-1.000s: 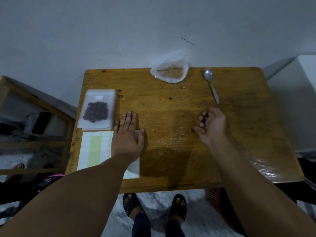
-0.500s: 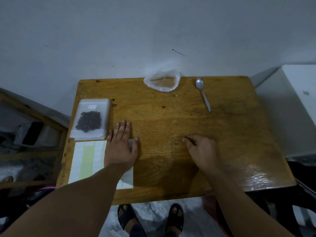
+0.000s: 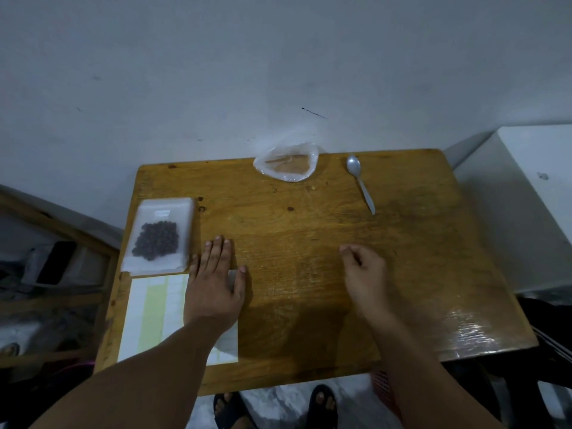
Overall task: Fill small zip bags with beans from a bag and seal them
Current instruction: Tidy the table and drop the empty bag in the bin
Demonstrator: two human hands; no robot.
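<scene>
A small zip bag of dark beans [image 3: 157,241] lies on a stack of empty white bags [image 3: 164,207] at the left edge of the wooden table [image 3: 309,218]. A clear plastic bag [image 3: 286,164] stands open at the back edge, with a metal spoon [image 3: 360,182] to its right. My left hand [image 3: 213,283] rests flat, fingers straight, on a translucent bag [image 3: 227,345] that overlaps a white and yellow label sheet [image 3: 151,317]. My right hand [image 3: 363,274] sits palm down mid-table with fingers curled and thumb and forefinger together; nothing shows between them.
A white cabinet [image 3: 526,196] stands against the table's right side. A wooden frame [image 3: 62,230] with dark items is on the left. Below the front edge are a red basket [image 3: 383,388] and my sandalled feet [image 3: 322,404].
My right hand turned from palm up to palm down and lowered to the table, drifting slightly left. The left hand stayed flat on the sheet.
</scene>
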